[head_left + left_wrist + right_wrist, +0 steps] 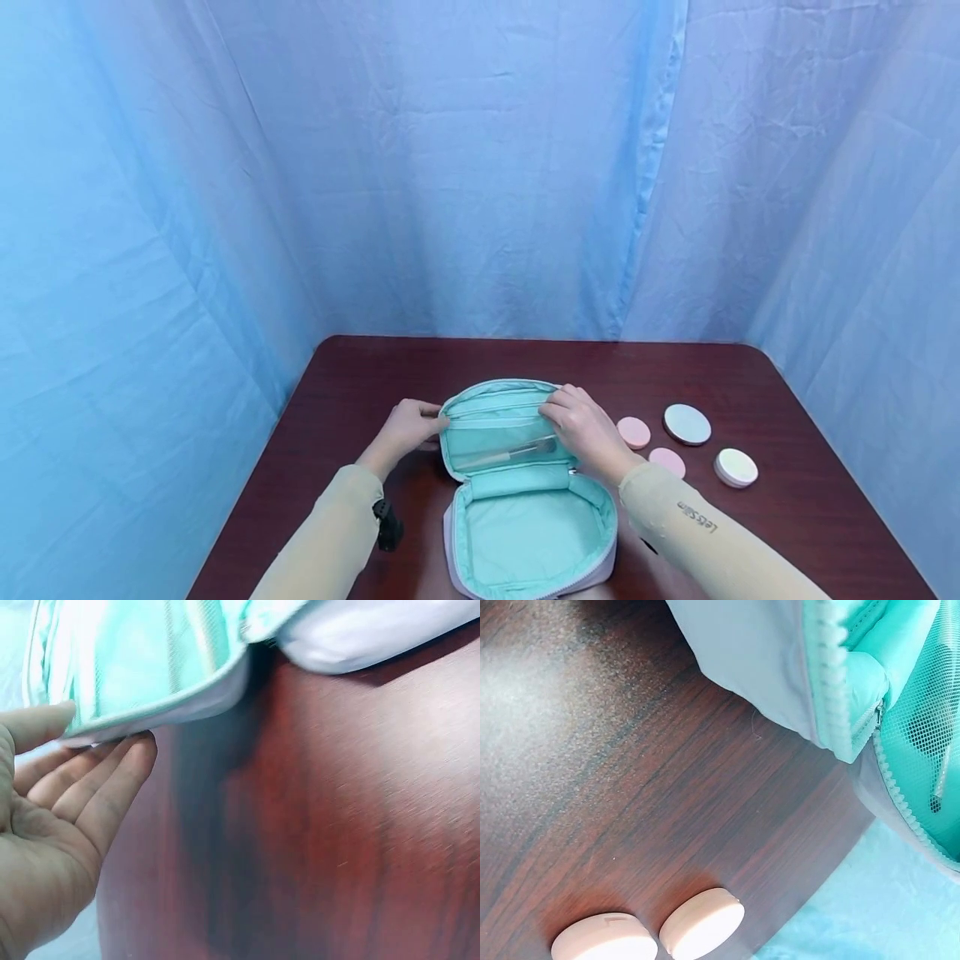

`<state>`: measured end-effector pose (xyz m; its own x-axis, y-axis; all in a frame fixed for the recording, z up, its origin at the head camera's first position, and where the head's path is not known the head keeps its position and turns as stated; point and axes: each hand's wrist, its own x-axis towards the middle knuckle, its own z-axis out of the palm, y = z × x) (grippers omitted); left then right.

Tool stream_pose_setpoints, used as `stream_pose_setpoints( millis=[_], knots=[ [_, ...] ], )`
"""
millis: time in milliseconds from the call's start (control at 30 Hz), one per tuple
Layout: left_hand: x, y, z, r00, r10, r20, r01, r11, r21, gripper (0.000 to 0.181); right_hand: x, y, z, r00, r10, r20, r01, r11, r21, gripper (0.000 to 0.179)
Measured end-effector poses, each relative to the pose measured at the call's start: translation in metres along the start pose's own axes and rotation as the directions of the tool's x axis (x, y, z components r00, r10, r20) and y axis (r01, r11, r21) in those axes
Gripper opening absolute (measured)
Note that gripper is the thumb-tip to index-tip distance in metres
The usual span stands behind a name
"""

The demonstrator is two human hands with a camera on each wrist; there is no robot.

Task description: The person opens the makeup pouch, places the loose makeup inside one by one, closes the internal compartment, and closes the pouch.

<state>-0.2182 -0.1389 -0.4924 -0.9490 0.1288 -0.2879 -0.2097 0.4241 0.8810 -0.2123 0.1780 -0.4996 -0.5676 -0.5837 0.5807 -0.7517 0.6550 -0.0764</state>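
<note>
1. Head view: from where I stand, the mint-lined pouch (pixel 534 533) lies open on the table (pixel 390 367), its lid raised behind its base. A brush (pixel 517 452) sits in the lid's mesh pocket (pixel 480 446); I'd call that part done. The right hand (pixel 588 429) has its fingers bent together on the pouch's lid, though whether they pinch fabric or a zip pull I can't tell. Right of the pouch lie two pink cases (pixel 667 462), a pale disc (pixel 686 424) and a white case (pixel 736 467), all outside it.

2. Left wrist view: the left hand (pixel 67 802) pinches the pouch's left lid edge, thumb inside, fingers behind.

3. Right wrist view: no fingers show. The brush rests behind mesh; the pouch isn't closed yet, so shutting it seems left.
</note>
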Motion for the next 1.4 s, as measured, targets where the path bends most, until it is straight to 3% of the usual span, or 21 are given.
stream_pose_setpoints(
  millis=[133, 233, 467, 667, 800, 967, 1133, 1267, 1400],
  knots=[
    [-0.009, -0.009, 0.006, 0.998, -0.070, -0.004, 0.070, 0.997, -0.035, 0.035, 0.000, 0.001, 0.001, 1.000, -0.006, -0.019, 0.006, 1.000, 0.004, 0.021],
    [-0.012, -0.015, 0.010, 0.996, -0.090, -0.011, 0.090, 0.995, -0.044, 0.027, 0.000, 0.003, 0.002, 0.999, -0.013, -0.037, 0.013, 1.000, 0.005, 0.021],
    [-0.012, -0.022, 0.013, 0.990, -0.078, -0.116, 0.069, 0.994, -0.080, 0.025, 0.000, 0.008, 0.003, 0.998, -0.013, -0.062, 0.014, 1.000, 0.018, 0.021],
    [-0.012, -0.022, 0.012, 0.988, -0.070, -0.138, 0.059, 0.995, -0.078, 0.026, 0.001, 0.015, -0.005, 0.998, -0.021, -0.057, 0.023, 0.999, 0.049, 0.025],
    [-0.010, -0.022, 0.010, 0.987, -0.070, -0.143, 0.052, 0.991, -0.127, 0.024, -0.002, 0.023, -0.016, 0.999, 0.023, -0.026, -0.021, 0.998, 0.055, 0.028],
    [-0.009, -0.023, 0.007, 0.987, -0.068, -0.145, 0.045, 0.987, -0.152, 0.023, -0.010, 0.034, -0.030, 0.991, 0.130, 0.019, -0.131, 0.990, 0.057, 0.029],
    [-0.008, -0.026, 0.006, 0.985, -0.075, -0.153, 0.052, 0.987, -0.149, 0.023, -0.023, 0.042, -0.040, 0.961, 0.247, 0.121, -0.257, 0.963, 0.075, 0.032],
    [-0.007, -0.027, 0.006, 0.985, -0.074, -0.154, 0.052, 0.988, -0.143, 0.024, -0.037, 0.052, -0.045, 0.909, 0.338, 0.242, -0.363, 0.929, 0.065, 0.040],
    [-0.008, -0.026, 0.006, 0.985, -0.073, -0.155, 0.051, 0.988, -0.143, 0.024, -0.048, 0.061, -0.048, 0.869, 0.376, 0.322, -0.418, 0.906, 0.069, 0.047]
  ],
)
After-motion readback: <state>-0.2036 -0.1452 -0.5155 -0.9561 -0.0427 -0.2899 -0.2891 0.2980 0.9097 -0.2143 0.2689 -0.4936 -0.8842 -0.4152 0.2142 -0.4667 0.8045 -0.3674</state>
